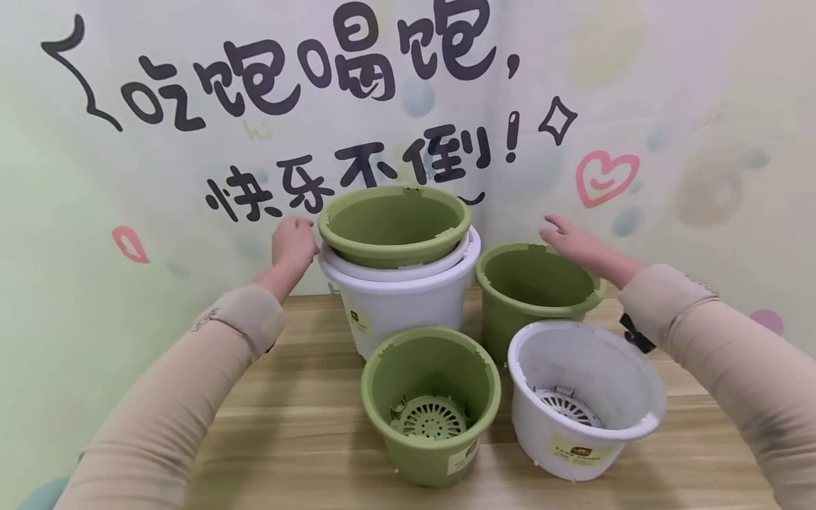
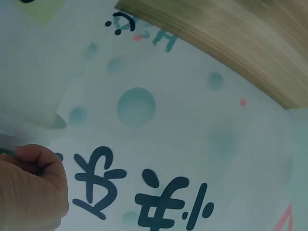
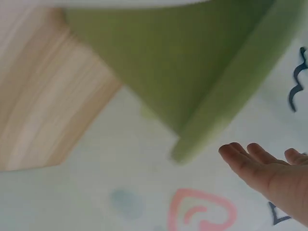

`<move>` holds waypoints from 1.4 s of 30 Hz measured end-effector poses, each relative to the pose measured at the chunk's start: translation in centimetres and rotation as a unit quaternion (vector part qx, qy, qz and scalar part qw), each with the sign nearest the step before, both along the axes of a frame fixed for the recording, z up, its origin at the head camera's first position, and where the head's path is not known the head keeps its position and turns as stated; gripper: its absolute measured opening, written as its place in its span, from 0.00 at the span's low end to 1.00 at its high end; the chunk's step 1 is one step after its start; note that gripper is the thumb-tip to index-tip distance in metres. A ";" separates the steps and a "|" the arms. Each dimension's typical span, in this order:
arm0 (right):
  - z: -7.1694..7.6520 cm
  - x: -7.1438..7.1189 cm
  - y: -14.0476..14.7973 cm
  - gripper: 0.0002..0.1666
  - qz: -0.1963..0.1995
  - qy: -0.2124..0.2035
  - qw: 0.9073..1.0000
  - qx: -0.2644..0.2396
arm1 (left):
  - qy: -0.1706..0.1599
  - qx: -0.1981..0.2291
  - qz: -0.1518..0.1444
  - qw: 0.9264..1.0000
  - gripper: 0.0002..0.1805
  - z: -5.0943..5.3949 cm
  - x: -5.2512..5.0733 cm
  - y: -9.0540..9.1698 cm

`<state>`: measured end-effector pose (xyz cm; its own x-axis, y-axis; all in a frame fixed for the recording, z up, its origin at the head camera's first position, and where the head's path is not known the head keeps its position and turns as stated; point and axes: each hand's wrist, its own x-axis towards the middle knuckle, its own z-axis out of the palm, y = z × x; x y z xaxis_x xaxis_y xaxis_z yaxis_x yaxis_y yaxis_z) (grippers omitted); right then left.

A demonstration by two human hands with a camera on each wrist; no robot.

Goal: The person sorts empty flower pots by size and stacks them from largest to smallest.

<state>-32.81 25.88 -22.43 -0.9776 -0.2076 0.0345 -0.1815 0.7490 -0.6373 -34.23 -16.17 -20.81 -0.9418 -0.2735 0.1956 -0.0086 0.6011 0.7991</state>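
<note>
A green flowerpot (image 1: pixel 395 251) sits at the top of a nested stack, inside white flowerpots (image 1: pixel 408 308). My left hand (image 1: pixel 295 244) is at the left side of that green pot's rim, fingers curled and gripping its edge. In the left wrist view the same hand (image 2: pixel 33 187) shows its bent thumb and finger, with a sliver of green beside them. My right hand (image 1: pixel 576 244) is held over the back right green flowerpot (image 1: pixel 510 322), holding nothing. Its fingers extend apart from that pot's rim in the right wrist view, where the hand (image 3: pixel 274 178) shows.
Nearer on the wooden table (image 1: pixel 287 425) stand another green flowerpot (image 1: pixel 433 354) and a white flowerpot (image 1: pixel 586 432), both upright with slotted bottoms. Behind the table hangs a pale printed cloth (image 1: pixel 382 120) with large black lettering.
</note>
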 end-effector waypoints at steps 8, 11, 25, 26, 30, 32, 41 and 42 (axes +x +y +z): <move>-2.6 0.2 4.7 0.40 -0.037 -0.028 0.999 0.009 | -0.010 -0.005 0.002 1.000 0.21 -1.8 0.4 -0.3; -3.7 0.4 5.4 0.40 -0.051 -0.046 0.998 -0.011 | 0.004 0.016 0.018 1.000 0.20 -2.2 0.2 -0.1; -6.0 1.3 5.1 0.42 -0.062 -0.139 0.975 -0.160 | 0.010 0.000 0.009 1.000 0.19 -3.0 -0.4 0.2; -6.1 1.3 5.2 0.43 -0.060 -0.138 0.975 -0.164 | 0.003 -0.010 0.001 1.000 0.20 -3.1 -0.4 0.2; -6.1 1.3 5.3 0.44 -0.051 -0.129 0.976 -0.168 | -0.015 -0.027 -0.026 0.999 0.21 -2.9 -0.6 0.1; -6.1 1.4 5.3 0.44 -0.048 -0.125 0.977 -0.166 | -0.024 -0.024 -0.033 0.999 0.21 -2.8 -0.7 0.1; -4.7 1.3 5.2 0.46 -0.063 -0.118 0.977 -0.165 | -0.062 0.003 -0.023 0.998 0.21 -2.5 -0.8 0.4; -4.4 1.3 5.3 0.46 -0.065 -0.116 0.977 -0.166 | -0.060 0.000 -0.022 0.998 0.21 -2.5 -0.8 0.4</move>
<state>-31.54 31.18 -26.80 -0.9846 -0.0960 -0.1460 0.0790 0.5006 -0.8621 -35.02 -15.75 -23.27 -0.9696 -0.2310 0.0806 -0.0777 0.6030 0.7939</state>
